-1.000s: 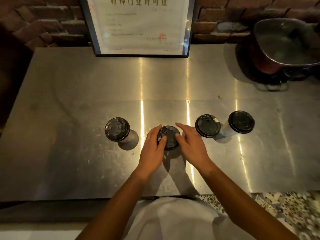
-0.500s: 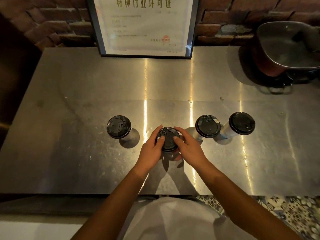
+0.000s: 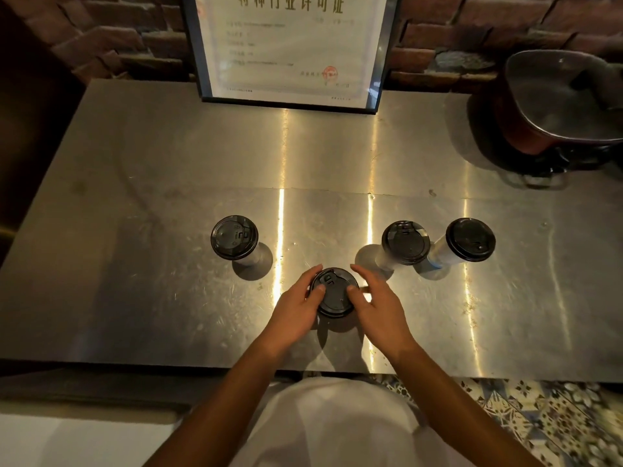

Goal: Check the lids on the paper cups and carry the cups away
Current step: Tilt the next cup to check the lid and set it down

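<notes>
Several white paper cups with black lids stand on a steel counter (image 3: pixel 135 298). The middle cup (image 3: pixel 335 293) is nearest me, and both hands rest on its lid. My left hand (image 3: pixel 296 310) curls around the lid's left rim with the thumb on top. My right hand (image 3: pixel 377 306) presses the lid's right side with the thumb on top and the fingers spread. One cup (image 3: pixel 235 237) stands to the left. Two more cups (image 3: pixel 406 243) (image 3: pixel 470 240) stand to the right, close together.
A framed certificate (image 3: pixel 290 48) leans against the brick wall at the back. A dark pot with a glass lid (image 3: pixel 559 106) sits at the back right corner. The counter's front edge is just below my wrists; patterned floor tiles (image 3: pixel 539 419) show at the lower right.
The middle cup and both hands have come toward me, out of the row. My right fingers have spread off the lid's far side.
</notes>
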